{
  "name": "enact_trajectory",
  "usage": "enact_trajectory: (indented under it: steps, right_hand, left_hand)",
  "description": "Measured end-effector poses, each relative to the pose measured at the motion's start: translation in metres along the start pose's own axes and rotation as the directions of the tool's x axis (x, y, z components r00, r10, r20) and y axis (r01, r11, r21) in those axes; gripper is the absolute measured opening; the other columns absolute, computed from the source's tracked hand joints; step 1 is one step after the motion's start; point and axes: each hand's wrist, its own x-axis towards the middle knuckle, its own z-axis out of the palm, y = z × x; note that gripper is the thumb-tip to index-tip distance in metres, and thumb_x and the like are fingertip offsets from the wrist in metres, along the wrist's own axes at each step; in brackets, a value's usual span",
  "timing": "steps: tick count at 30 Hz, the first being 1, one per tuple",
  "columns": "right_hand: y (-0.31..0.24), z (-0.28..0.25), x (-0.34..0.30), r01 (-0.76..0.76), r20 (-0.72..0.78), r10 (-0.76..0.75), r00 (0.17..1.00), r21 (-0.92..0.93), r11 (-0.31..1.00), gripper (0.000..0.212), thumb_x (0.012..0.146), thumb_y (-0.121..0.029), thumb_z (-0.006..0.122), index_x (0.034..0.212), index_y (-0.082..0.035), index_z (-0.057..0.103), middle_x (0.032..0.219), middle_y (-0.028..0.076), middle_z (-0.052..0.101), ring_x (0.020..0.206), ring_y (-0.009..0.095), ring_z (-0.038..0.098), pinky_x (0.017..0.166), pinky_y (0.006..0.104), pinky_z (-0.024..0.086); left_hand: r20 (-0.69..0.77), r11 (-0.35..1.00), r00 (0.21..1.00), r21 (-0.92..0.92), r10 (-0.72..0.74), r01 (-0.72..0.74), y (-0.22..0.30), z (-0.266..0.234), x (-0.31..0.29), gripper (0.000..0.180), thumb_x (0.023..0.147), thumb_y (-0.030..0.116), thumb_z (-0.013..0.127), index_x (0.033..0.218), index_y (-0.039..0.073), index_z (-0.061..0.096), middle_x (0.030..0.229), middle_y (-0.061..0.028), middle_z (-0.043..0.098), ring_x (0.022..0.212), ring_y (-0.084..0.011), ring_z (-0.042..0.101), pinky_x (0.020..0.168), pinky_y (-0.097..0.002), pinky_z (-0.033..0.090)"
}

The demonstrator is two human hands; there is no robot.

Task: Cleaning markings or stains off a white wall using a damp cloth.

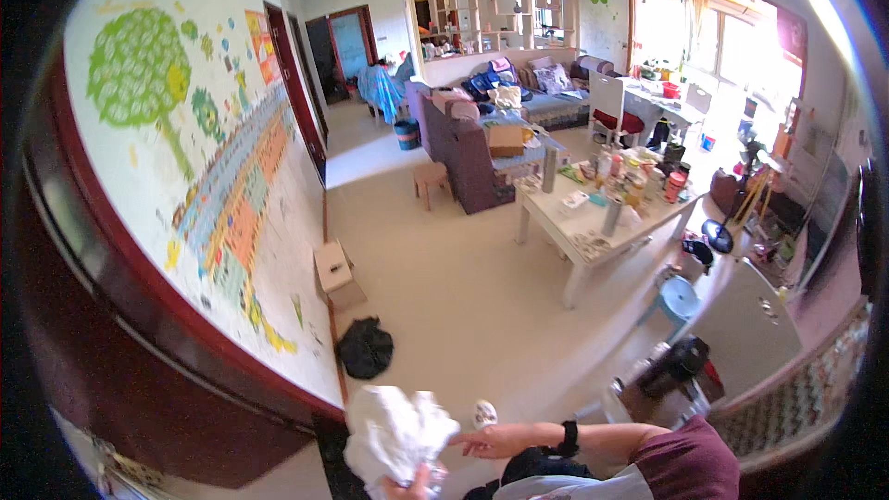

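Note:
My left hand comes up from the lower edge, its fingers closed around a crumpled white bundle. The bundle looks like thin cloth or a plastic bag; which one I cannot make out. Just to its right is my right hand, forearm crossing in from the right with a black band at the wrist. Its index finger stretches toward the bundle's edge, at or very near it, and nothing shows in that hand. A white shoe of mine stands beyond the right hand.
Ahead, against the left wall, lie a black plastic bag and a cardboard box. A cluttered white table stands to the right, with a blue stool nearby. Farther off are a wooden stool and a sofa. A dark red door is at left.

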Motion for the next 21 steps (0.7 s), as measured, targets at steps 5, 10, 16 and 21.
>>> enact_trajectory:
  steps: [5,10,16,21]
  right_hand:
    - [0.040,-0.123,0.093,-0.023,0.043,0.023,0.999,0.009,1.000,0.040,0.085,-0.016,0.050,0.123,-0.005,0.045,0.099,0.015,0.062,0.086,0.027,0.061,0.077,0.0373,0.047]
    - [0.049,-0.251,0.172,0.032,0.050,-0.030,0.998,-0.027,0.999,0.039,0.085,-0.016,0.051,0.122,-0.005,0.046,0.099,0.015,0.062,0.087,0.027,0.061,0.078,0.0374,0.047]
    - [0.098,-0.391,0.274,0.029,0.027,-0.028,0.999,-0.042,0.999,0.039,0.084,-0.017,0.052,0.121,-0.005,0.047,0.100,0.015,0.062,0.088,0.028,0.060,0.079,0.0375,0.047]
    - [0.154,-0.510,0.374,-0.015,-0.017,0.015,1.000,-0.027,1.000,0.038,0.084,-0.018,0.053,0.120,-0.004,0.049,0.100,0.015,0.062,0.088,0.028,0.060,0.080,0.0376,0.046]
  left_hand:
    - [0.584,0.046,0.791,0.809,-0.184,-0.587,-0.033,0.180,0.040,0.033,0.080,0.016,0.059,0.107,-0.001,0.056,0.085,-0.0172,0.064,0.078,-0.0350,0.059,0.066,-0.0399,0.046]
    - [0.642,0.031,0.761,0.766,-0.088,-0.643,-0.017,0.313,0.100,0.028,0.076,0.013,0.059,0.099,-0.002,0.059,0.090,-0.0253,0.061,0.085,-0.0416,0.057,0.068,-0.0410,0.045]
    - [0.626,-0.039,0.779,0.778,-0.022,-0.627,0.006,0.414,0.227,0.028,0.079,0.018,0.059,0.098,-0.001,0.060,0.084,-0.0238,0.062,0.078,-0.0403,0.059,0.064,-0.0405,0.045]
    - [0.547,-0.219,0.829,0.800,-0.115,-0.558,0.040,0.480,0.386,0.025,0.084,0.022,0.057,0.099,0.003,0.061,0.080,-0.0217,0.061,0.071,-0.0390,0.058,0.060,-0.0411,0.044]
